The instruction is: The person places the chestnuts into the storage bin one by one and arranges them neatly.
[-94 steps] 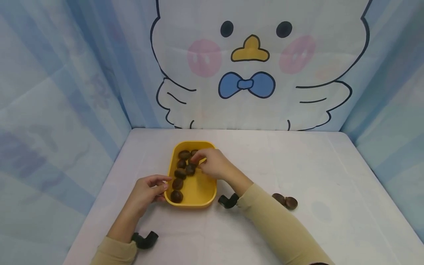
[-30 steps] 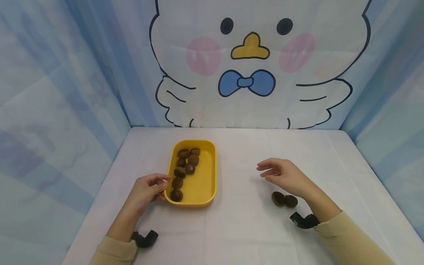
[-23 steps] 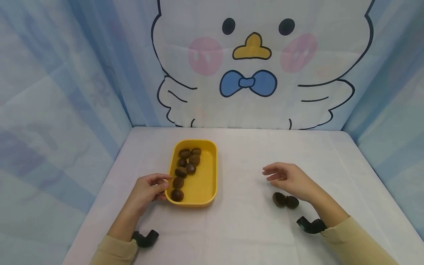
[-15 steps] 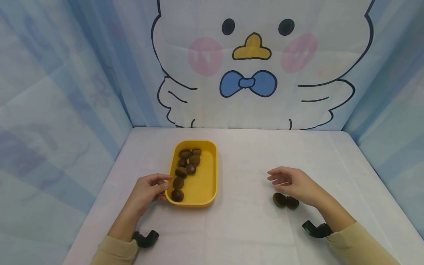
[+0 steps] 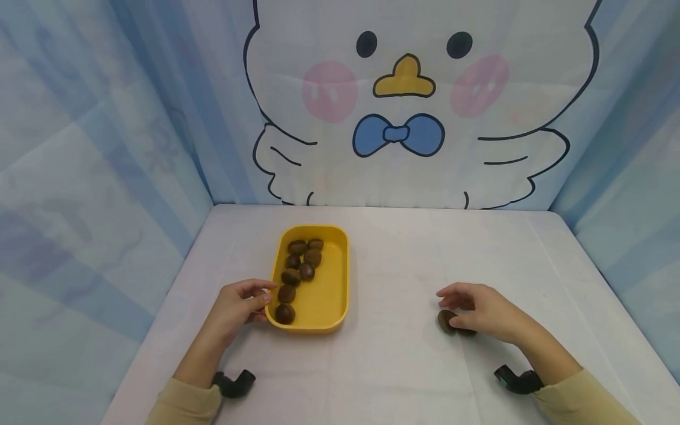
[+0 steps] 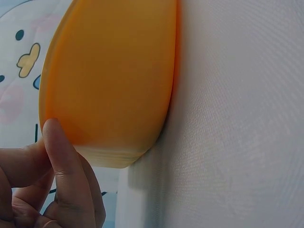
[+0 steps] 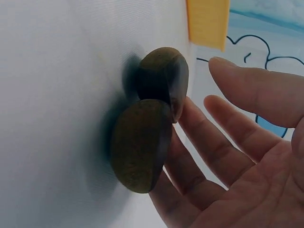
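Note:
Several brown chestnuts [image 5: 307, 271] lie along the left side and far end of a yellow tray [image 5: 330, 307]. At the tray's near left corner, my left hand [image 5: 241, 307] pinches the rim between thumb and fingers; the left wrist view shows its fingertips [image 6: 56, 137] on the tray's wall. Two more chestnuts [image 7: 140, 147] sit side by side on the table to the right, partly covered by my right hand [image 5: 486, 310] in the head view. That hand hovers over them with fingers spread and thumb apart, gripping nothing.
A white cloth [image 5: 393, 366] covers the table. Behind it hangs a curtain [image 5: 404, 177] printed with a cartoon bird, and blue curtains [image 5: 95, 177] close off both sides. Each wrist carries a small black camera [image 5: 234, 383].
My right hand has left the tray, moved right, then come down over the two chestnuts, its thumb now in front of them. My left hand stays at the tray's rim.

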`<action>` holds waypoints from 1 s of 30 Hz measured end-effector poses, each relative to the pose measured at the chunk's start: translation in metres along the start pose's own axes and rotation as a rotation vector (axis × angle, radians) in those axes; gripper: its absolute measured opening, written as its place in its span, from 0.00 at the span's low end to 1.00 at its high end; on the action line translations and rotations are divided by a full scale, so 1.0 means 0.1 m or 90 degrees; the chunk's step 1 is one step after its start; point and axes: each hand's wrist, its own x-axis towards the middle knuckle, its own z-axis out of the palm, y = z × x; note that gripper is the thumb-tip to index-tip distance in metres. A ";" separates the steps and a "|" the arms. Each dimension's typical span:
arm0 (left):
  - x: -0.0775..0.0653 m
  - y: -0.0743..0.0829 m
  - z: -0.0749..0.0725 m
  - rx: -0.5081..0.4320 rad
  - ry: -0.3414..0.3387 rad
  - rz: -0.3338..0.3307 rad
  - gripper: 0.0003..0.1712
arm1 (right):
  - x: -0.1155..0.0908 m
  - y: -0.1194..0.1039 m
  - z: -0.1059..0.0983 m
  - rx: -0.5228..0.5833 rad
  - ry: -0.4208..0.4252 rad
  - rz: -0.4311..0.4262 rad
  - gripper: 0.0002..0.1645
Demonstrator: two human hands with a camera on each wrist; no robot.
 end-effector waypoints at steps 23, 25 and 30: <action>0.01 -0.01 0.00 -0.005 -0.002 0.004 0.19 | -0.02 0.11 0.19 -0.076 0.025 -0.002 0.29; 0.00 0.00 0.00 -0.004 -0.003 0.005 0.19 | -0.02 0.10 0.20 -0.079 0.030 -0.002 0.29; 0.00 0.00 0.00 -0.001 -0.004 0.006 0.20 | -0.01 0.08 0.21 -0.085 0.046 -0.006 0.25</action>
